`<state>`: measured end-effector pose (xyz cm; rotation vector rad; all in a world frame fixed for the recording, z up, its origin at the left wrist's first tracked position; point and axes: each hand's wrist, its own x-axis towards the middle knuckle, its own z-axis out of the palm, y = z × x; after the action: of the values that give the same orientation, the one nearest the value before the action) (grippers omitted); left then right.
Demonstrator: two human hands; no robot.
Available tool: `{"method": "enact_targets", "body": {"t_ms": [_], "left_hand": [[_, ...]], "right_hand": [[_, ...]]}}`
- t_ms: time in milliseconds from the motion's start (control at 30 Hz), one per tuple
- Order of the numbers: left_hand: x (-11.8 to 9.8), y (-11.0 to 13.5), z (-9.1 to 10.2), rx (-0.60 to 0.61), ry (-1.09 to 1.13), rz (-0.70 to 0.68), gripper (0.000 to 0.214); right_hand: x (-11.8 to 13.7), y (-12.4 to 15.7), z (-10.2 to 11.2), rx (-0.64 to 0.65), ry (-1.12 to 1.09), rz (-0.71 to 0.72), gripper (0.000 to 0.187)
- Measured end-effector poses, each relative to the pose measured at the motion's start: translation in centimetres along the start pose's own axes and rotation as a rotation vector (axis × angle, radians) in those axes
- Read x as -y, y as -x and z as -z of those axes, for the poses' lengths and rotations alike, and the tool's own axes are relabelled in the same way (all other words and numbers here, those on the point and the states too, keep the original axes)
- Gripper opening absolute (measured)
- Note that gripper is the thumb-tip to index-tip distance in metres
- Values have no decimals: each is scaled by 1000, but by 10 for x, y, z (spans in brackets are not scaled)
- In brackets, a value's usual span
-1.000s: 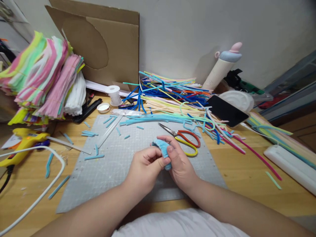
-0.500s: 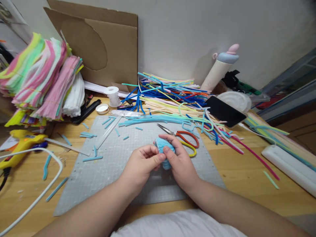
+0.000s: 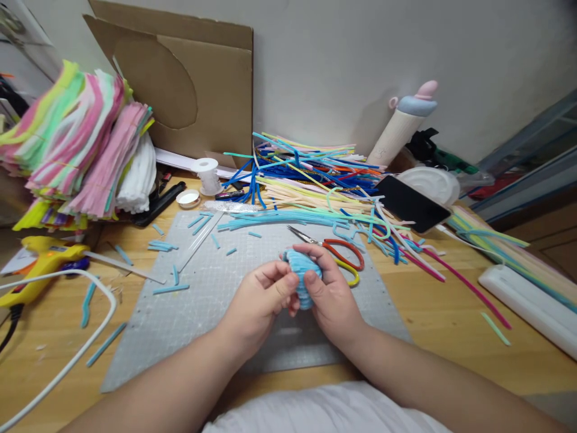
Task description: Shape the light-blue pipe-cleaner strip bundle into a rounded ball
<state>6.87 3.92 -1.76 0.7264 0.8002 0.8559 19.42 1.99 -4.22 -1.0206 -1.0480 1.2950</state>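
Turning, it seems, one ribbed blue piece (image 3: 303,264): a second ago its hollow, arched side showed; now the rounded, ridged face is uppermost. Piece held above the cutting mat (image 3: 189,325), between two hands, close together.

Left hand (image 3: 255,300): thumb and fingers pinched at the near-left edge, thumb shifted off the ridges. Right hand (image 3: 333,300): thumb on the ridged face, fingers behind, clamped. Judgement: handling or shaping of the piece; no addition to it can be made out.

Scissors (image 3: 317,242), one pair, red and yellow handles: just beyond the right hand, lying untouched.

Blue stems (image 3: 283,219), one row: across the mat's far edge. Short blue lengths (image 3: 162,246): scattered, left.

Mixed stems (image 3: 311,171), one heap: behind. Yellow glue gun (image 3: 45,255): far left, unattended. Phone (image 3: 412,203), dark-screened: right.
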Motion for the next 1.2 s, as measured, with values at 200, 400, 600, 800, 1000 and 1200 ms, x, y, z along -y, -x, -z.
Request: {"method": "enact_targets", "body": {"t_ms": [200,400,600,800,1000,1200], "left_hand": [[-2,-2,4,-68,-90,-47,33],[1,-3,2,-69,-174,-25,33],[5,-2,-1,-42,-195,-15,29],[6,-2,0,6,-168,-40,32],[1,-1,0,-58,-102,-74,32],[3,-4,0,-89,-69,-42,34]], "right_hand": [[3,-4,6,-95,317,165,30],[3,-4,4,-79,355,91,30],[-1,-3,3,-67,324,135,30],[-3,-2,2,-42,207,90,32],[2,-4,4,-59,251,140,32],[2,-4,3,-49,203,19,40]]}}
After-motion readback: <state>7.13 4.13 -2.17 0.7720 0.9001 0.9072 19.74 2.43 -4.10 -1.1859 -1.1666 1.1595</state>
